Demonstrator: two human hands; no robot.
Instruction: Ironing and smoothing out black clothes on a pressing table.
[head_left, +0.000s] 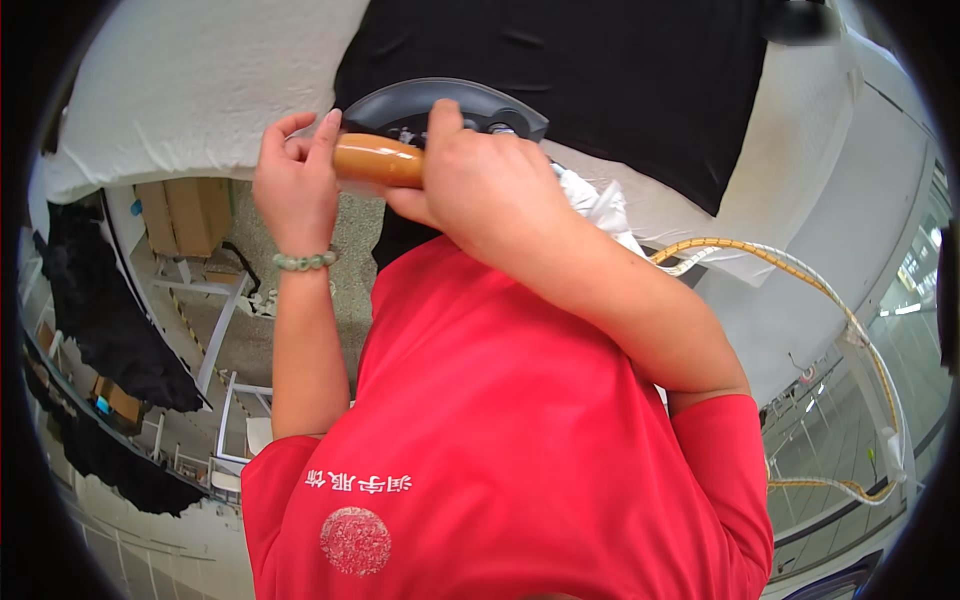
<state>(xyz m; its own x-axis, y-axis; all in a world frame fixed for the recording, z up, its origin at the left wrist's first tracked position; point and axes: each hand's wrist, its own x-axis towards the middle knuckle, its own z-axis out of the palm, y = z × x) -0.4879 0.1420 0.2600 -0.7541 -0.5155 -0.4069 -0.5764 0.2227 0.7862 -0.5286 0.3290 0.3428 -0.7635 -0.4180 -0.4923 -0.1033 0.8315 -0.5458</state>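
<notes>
My right hand is wrapped round the glossy brown handle of a steam iron. Its dark grey body curves out beyond the handle, at the near edge of a black cloth. At the handle's left end is my left hand, raised, with its thumb and fingers bent toward each other in a pinch. What it holds, if anything, is hidden. A green bead bracelet circles that wrist. The iron's underside is out of sight.
The black cloth lies over a white padded table. A yellow and white hose loops down on the right, near bunched white material. Below left stand a cardboard box, a pale metal frame and hanging black fabric.
</notes>
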